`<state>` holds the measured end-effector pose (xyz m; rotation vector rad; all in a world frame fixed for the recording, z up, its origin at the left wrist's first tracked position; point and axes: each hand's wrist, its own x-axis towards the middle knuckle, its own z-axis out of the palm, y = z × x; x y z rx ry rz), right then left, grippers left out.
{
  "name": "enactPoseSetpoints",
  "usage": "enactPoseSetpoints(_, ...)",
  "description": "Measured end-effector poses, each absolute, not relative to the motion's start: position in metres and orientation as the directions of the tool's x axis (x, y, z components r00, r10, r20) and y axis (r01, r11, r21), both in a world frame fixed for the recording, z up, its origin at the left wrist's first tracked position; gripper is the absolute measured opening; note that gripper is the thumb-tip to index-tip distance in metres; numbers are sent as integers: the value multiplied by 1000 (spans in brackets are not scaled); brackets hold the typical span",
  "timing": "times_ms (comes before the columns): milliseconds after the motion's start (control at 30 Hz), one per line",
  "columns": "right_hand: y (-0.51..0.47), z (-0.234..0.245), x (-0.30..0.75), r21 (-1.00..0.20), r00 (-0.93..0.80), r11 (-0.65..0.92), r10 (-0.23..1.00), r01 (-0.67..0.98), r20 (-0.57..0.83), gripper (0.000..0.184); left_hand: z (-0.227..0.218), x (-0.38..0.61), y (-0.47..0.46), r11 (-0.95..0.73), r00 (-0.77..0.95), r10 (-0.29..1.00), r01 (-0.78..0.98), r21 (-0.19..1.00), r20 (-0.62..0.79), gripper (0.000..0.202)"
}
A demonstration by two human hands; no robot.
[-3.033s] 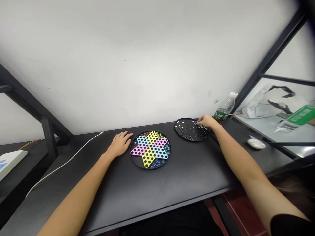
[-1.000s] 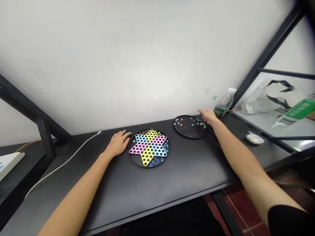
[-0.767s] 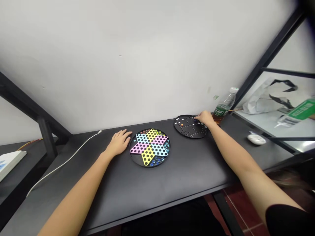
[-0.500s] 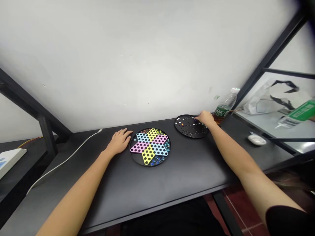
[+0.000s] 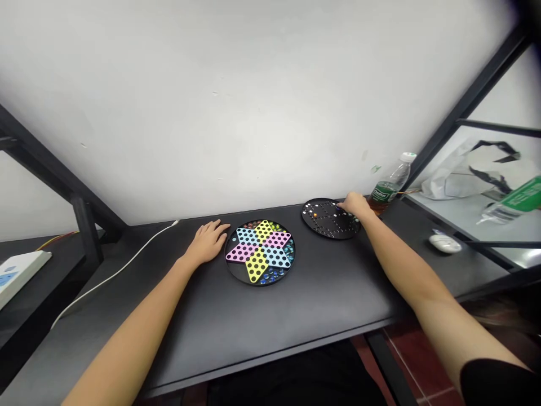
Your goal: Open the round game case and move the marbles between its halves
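A round Chinese checkers board (image 5: 260,251) with a yellow, pink and blue star lies mid-desk, marbles in its rim. My left hand (image 5: 208,241) rests flat and open on the desk, its fingers touching the board's left edge. A black round tray (image 5: 327,220) holding several scattered marbles sits farther right. My right hand (image 5: 355,204) reaches over the tray's right side with its fingertips curled down onto the marbles; what they pinch, if anything, is too small to see.
A plastic bottle (image 5: 391,184) with a green label stands against the wall right of the tray. A white mouse (image 5: 444,243) lies at the right. A white cable (image 5: 118,270) runs across the left of the black desk (image 5: 270,316). A metal frame (image 5: 465,107) borders the right.
My right hand lifted off the tray's far right edge a second ago, then came back down onto the marbles. The left hand has stayed put. The view shifted slightly.
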<state>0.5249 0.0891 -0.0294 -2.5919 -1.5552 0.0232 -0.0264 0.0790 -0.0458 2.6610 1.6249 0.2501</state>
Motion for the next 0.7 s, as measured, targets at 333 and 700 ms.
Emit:
enactPoseSetpoints(333,83,1,510,-945,168,-273,955,177,-245,23,-43,-25,77,-449,437,892,888,103,118,52)
enactPoseSetpoints(700,70,-9,437,-918,-312,-230,942,-324,-126,13,-42,-24,76,-446,434,894,887,121,113,52)
